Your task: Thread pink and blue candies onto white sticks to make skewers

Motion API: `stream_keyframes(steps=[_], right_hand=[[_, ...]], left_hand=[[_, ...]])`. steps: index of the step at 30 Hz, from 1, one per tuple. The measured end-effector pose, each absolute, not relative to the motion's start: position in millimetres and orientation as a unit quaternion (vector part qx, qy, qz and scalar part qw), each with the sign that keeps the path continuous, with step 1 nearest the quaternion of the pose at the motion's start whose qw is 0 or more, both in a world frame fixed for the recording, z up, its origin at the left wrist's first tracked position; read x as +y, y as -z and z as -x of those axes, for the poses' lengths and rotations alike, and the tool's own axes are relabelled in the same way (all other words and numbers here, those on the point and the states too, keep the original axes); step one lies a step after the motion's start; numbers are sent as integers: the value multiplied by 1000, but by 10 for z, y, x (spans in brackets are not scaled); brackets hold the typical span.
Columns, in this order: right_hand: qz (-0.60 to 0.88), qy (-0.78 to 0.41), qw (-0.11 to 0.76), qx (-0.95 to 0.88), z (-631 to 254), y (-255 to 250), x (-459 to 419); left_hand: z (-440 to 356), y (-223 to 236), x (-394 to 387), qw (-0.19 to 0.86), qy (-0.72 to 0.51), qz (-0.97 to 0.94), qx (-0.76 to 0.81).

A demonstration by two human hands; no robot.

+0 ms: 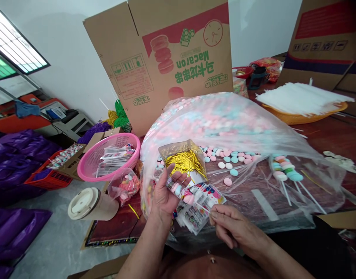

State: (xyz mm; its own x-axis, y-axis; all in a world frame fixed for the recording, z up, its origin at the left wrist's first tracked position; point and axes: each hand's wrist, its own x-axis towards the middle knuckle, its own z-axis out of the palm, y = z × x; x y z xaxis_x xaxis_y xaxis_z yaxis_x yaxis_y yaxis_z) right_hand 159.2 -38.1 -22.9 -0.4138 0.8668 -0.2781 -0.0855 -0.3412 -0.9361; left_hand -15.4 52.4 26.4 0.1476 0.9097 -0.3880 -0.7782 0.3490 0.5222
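My left hand [169, 193] is curled under a candy skewer [182, 192] of stacked pink, white and blue sweets, partly inside a printed clear wrapper. Its thumb and fingers hold the wrapped end. My right hand [234, 226] pinches the skewer's white stick near its end. Below the skewer lie flat printed wrapper bags [195, 215]. Just beyond my left hand is an open bag of gold twist ties [185, 162]. Loose pink, white and blue candies [227, 181] lie on the table, spilling from a big clear plastic bag [218, 120] full of them.
Finished-looking candy skewers [286, 170] lie on the right plastic sheet. A pink basket [87, 164] of wrappers, a lidded cup [93, 203] and a small bag of sweets [127, 187] stand left. White sticks [302, 99] fill an orange basket at right. A cardboard box [166, 50] stands behind.
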Motion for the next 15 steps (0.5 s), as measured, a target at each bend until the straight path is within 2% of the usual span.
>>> stream_keyframes(steps=[2,4,6,8,12,15], right_hand=[[482,-573,329,-575,-1611,215,-400],[521,-380,343,-683,-1633,214,-411],[517,-199,358,-752,-1645,232,-411],[492,-80,364,-787,-1646,254,-401],[470,-11,373,-800,-1679,245,-362],[479,-107,360,-793,-1739,167,-340]], left_hand=[[149,-353,565,733,-576,-83,352],[130,-403,566,722,-580,-57,373],[113,-405,546,717,-580,-36,385],[106,-376,524,713,-580,-24,392],[123,-329,512,713,-572,-7,404],[130,-336,511,723,-567,-10,394]])
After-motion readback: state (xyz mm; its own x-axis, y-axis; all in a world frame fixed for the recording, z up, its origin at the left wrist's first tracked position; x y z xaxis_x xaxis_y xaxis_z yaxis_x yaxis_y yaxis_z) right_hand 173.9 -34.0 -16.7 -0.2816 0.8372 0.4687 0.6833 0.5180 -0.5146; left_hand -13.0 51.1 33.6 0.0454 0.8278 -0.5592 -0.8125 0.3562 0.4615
